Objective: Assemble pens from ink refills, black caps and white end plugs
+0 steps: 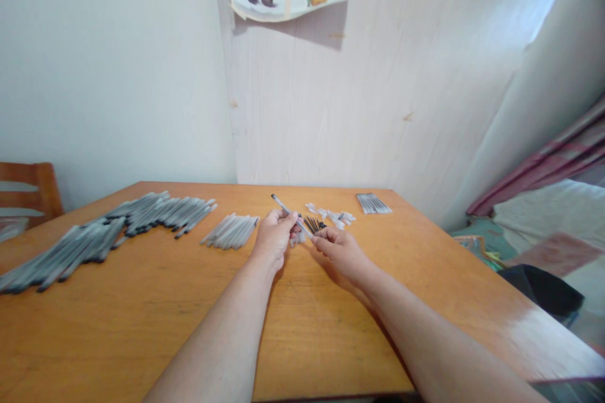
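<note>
A slim pen (280, 203) with a dark upper end slants between my two hands over the middle of the table. My left hand (273, 238) is closed around its middle. At the lower end, my right hand (341, 253) pinches it between thumb and fingers, which partly hide the tip. Just behind my hands lie several thin dark pieces (312, 223) and a scatter of small clear-whitish pieces (338, 219) that look like pen caps. Left of my left hand is a bundle of pale, translucent pen tubes (230, 231).
Large piles of grey pens with black ends (70, 255) cover the left of the wooden table (189, 321). A neat row of pens (373, 203) lies at the back right. A chair (45, 192) stands left, a black bin (541, 289) right. The wall (142, 75) rises behind.
</note>
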{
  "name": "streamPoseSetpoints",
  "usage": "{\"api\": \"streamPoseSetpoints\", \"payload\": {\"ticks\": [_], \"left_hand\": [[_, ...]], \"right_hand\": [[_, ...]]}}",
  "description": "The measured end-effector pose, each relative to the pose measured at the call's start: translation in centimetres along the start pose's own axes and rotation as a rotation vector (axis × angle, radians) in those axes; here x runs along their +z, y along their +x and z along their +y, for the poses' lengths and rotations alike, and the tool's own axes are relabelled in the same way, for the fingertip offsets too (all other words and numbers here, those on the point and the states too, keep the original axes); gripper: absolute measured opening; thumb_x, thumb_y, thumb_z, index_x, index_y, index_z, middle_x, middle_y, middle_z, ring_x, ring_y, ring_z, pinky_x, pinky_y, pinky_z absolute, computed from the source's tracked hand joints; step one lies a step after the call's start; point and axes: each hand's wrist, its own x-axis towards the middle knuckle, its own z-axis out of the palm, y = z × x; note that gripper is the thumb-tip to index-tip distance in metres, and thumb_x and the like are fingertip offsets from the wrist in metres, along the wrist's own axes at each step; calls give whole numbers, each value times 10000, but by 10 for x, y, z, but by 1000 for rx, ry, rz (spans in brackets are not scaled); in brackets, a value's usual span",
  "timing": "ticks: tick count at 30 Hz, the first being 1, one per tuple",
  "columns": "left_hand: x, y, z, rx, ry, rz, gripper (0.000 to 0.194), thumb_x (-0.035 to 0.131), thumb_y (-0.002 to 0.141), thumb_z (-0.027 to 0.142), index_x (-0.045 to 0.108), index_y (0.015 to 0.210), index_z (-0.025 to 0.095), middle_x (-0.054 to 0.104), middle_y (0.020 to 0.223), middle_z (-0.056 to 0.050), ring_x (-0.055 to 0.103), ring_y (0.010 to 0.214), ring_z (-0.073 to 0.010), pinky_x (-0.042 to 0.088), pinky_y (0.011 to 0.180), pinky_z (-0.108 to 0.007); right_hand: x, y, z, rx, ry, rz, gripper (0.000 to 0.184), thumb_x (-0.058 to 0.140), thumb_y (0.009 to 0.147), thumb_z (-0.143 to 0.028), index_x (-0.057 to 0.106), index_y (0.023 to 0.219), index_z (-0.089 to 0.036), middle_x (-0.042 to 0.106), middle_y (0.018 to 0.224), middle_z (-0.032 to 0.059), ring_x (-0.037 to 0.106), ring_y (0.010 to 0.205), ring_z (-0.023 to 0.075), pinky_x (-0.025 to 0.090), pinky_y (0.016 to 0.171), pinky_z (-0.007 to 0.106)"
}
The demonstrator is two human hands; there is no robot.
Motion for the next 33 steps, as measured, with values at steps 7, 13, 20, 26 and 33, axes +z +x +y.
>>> {"api": "streamPoseSetpoints", "payload": {"ticks": [7,13,20,26,33], "left_hand": [[2,-2,-1,-62,-10,-24,276,740,714,371,613,826,153,730,814,-75,610,646,-104,424,560,-190],[6,-4,-3,-97,-44,-14,214,694,783,332,599,850,153,725,815,-74,648,673,-110,448,572,-182],[11,-6,-9,-114,-148,-4,191,697,804,295,569,843,159,716,793,-65,652,633,-99,491,596,-193],[13,-7,-10,-145,-196,-5,151,653,843,261,543,874,163,722,819,-66,675,661,-106,523,648,-218],[17,-9,-10,-147,-275,3,155,648,851,256,523,876,167,717,805,-62,698,713,-133,540,692,-257]], "right_hand": [[4,-2,-3,31,105,21,201,619,753,-362,590,736,-164,514,602,-36,415,558,104,321,550,253],[7,-4,-5,50,229,13,245,625,761,-400,557,725,-168,523,553,-35,413,495,93,305,493,240],[7,-2,0,78,253,30,279,634,749,-436,552,735,-169,528,543,-38,417,463,84,303,459,225],[8,-4,-6,80,223,41,256,600,759,-424,535,717,-180,517,523,-44,419,443,85,309,454,226],[8,-5,-10,63,216,58,241,593,777,-411,535,716,-185,510,519,-43,418,440,95,325,461,241]]}}
